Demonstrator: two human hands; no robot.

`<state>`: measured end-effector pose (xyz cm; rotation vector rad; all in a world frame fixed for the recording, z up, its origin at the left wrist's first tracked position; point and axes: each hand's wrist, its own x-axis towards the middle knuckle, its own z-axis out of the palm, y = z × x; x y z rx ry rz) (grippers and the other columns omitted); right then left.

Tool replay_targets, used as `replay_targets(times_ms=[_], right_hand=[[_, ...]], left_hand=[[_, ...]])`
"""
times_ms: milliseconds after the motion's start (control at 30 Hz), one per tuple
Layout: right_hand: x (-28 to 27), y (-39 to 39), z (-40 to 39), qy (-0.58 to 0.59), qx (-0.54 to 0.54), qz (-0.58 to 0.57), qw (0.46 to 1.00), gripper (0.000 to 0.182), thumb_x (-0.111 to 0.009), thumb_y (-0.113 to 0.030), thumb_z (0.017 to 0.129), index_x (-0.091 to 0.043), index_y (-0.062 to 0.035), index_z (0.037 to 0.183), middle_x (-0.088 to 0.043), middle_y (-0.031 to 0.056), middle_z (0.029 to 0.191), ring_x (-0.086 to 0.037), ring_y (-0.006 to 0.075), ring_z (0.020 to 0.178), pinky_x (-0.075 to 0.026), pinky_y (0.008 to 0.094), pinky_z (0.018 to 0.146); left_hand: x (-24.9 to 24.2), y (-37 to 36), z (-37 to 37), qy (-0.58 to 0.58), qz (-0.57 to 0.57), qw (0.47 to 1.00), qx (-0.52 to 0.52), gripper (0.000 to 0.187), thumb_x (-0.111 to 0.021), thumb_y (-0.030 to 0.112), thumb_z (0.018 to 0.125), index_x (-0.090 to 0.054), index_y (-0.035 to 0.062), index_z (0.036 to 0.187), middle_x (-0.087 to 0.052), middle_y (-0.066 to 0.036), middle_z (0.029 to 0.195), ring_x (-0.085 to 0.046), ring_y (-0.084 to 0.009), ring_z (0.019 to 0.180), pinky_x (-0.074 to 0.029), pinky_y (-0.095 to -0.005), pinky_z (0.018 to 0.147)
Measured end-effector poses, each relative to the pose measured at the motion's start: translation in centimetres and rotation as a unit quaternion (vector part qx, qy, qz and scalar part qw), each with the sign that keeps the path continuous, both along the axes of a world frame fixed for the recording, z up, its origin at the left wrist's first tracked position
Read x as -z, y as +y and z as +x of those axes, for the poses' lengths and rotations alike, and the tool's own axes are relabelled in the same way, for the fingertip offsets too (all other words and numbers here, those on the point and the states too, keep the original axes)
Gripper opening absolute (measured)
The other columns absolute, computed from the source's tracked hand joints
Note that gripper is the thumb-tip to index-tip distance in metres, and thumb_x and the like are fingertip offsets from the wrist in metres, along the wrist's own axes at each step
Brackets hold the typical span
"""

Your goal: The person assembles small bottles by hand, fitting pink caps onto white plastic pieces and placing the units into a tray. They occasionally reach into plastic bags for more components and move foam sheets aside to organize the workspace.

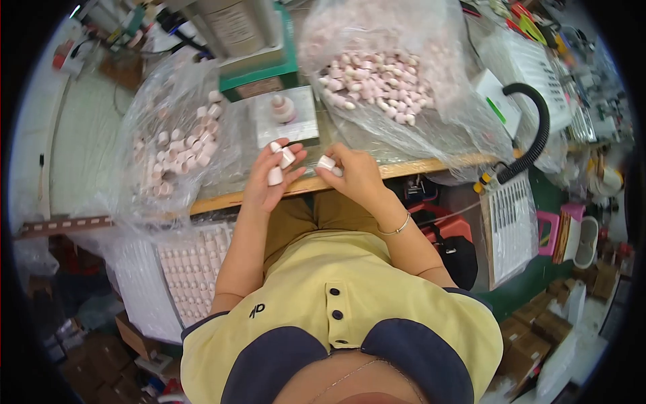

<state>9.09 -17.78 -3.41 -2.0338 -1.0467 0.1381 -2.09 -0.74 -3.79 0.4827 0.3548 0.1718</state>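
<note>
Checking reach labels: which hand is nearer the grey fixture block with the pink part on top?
Left. The left hand, holding several white caps, sits just below the fixture block, fingertips almost at its front edge. The right hand, holding one cap, is below and off to its right.

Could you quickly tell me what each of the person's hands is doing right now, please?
Left hand: closed around several small white caps, fingers curled.
Right hand: pinching one white cap between its fingertips.
</note>
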Motion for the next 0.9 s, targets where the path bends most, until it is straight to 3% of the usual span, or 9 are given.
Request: replay_targets(times_ms=[67,333,400,500,600,700,767,800,900], right_hand=[[-0.9,-1.1,0.1,0.049,0.018,0.039,0.998,0.026,-0.072,-0.022,0.073,-0.058,-0.0033,0.083,-0.06,0.0103,0.065,-0.059,0.022,0.059,-0.047,0.0324,0.055],[0.4,-15.2,-1.7,0.229,0.175,0.097,0.953,0.016,-0.07,-0.01,0.073,-0.059,-0.0019,0.083,-0.06,-0.0001,0.072,-0.053,0.0061,0.066,-0.045,0.0224,0.059],[2.6,-19.8,-2.2,0.288,0.263,0.119,0.913,0.015,-0.07,-0.011,0.074,-0.06,-0.0031,0.081,-0.059,-0.0014,0.072,-0.052,0.0047,0.067,-0.045,0.0221,0.059],[5.0,-25.8,-2.0,0.337,0.412,0.213,0.819,0.011,-0.06,-0.008,0.082,-0.057,-0.0029,0.073,-0.054,-0.0043,0.067,-0.047,0.0029,0.062,-0.037,0.0192,0.054],[5.6,-29.2,-1.5,0.288,0.448,0.228,0.815,0.016,-0.056,-0.01,0.084,-0.054,-0.0046,0.069,-0.049,-0.0042,0.063,-0.042,0.0036,0.056,-0.033,0.0208,0.05],[6.6,-30.2,-0.9,0.265,0.435,0.244,0.825,0.017,-0.057,-0.011,0.085,-0.053,-0.0054,0.07,-0.05,-0.0033,0.061,-0.042,0.0039,0.05,-0.032,0.0212,0.046],[6.8,-30.0,-0.5,0.267,0.427,0.239,0.83,0.017,-0.057,-0.012,0.086,-0.052,-0.0055,0.07,-0.051,-0.0028,0.061,-0.042,0.0043,0.048,-0.031,0.0215,0.044],[6.8,-29.8,-0.4,0.269,0.422,0.232,0.834,0.017,-0.057,-0.013,0.086,-0.051,-0.0055,0.071,-0.051,-0.0023,0.061,-0.042,0.0048,0.045,-0.031,0.0217,0.042],[6.6,-28.7,0.1,0.331,0.403,0.267,0.81,0.01,-0.056,-0.011,0.086,-0.051,-0.0056,0.079,-0.052,-0.0011,0.063,-0.047,0.0061,0.044,-0.036,0.021,0.039]], left_hand=[[0.1,-0.7,0.3,0.063,0.168,0.984,0.023,0.022,-0.057,0.014,0.089,-0.054,0.0034,0.109,-0.059,-0.015,0.11,-0.059,-0.0257,0.104,-0.056,-0.0336,0.079],[1.3,-14.3,6.0,0.082,0.268,0.898,0.34,0.014,-0.063,0.012,0.086,-0.063,0.0033,0.097,-0.063,-0.005,0.089,-0.06,-0.0107,0.07,-0.053,-0.0228,0.057],[2.2,-18.5,8.1,0.014,0.386,0.826,0.41,0.015,-0.062,0.014,0.086,-0.064,0.0067,0.099,-0.063,-0.002,0.084,-0.057,-0.0067,0.069,-0.048,-0.0202,0.054],[3.2,-23.9,12.0,-0.071,0.41,0.801,0.431,0.025,-0.06,0.009,0.084,-0.06,0.0069,0.109,-0.065,-0.001,0.087,-0.057,-0.0051,0.07,-0.046,-0.0198,0.052],[2.3,-25.3,17.3,-0.103,0.459,0.775,0.421,0.042,-0.058,0.006,0.082,-0.054,0.0082,0.124,-0.065,-0.002,0.092,-0.059,-0.0065,0.072,-0.046,-0.02,0.052],[1.9,-24.8,23.3,-0.018,0.314,0.831,0.459,0.063,-0.055,0.007,0.086,-0.026,0.0111,0.142,-0.065,-0.009,0.1,-0.064,-0.0127,0.075,-0.044,-0.0188,0.045],[3.4,-22.8,28.5,0.071,0.306,0.828,0.465,0.036,-0.063,0.012,0.084,-0.053,0.0075,0.118,-0.065,-0.01,0.093,-0.065,-0.0163,0.079,-0.047,-0.0243,0.048],[5.2,-22.1,30.1,0.103,0.232,0.891,0.376,0.028,-0.062,0.013,0.084,-0.057,0.0046,0.11,-0.064,-0.01,0.094,-0.064,-0.0182,0.083,-0.052,-0.029,0.057],[5.6,-20.0,31.8,0.113,0.07,0.951,0.278,0.031,-0.058,0.015,0.087,-0.053,0.0041,0.116,-0.063,-0.011,0.095,-0.063,-0.0212,0.078,-0.053,-0.0327,0.059]])
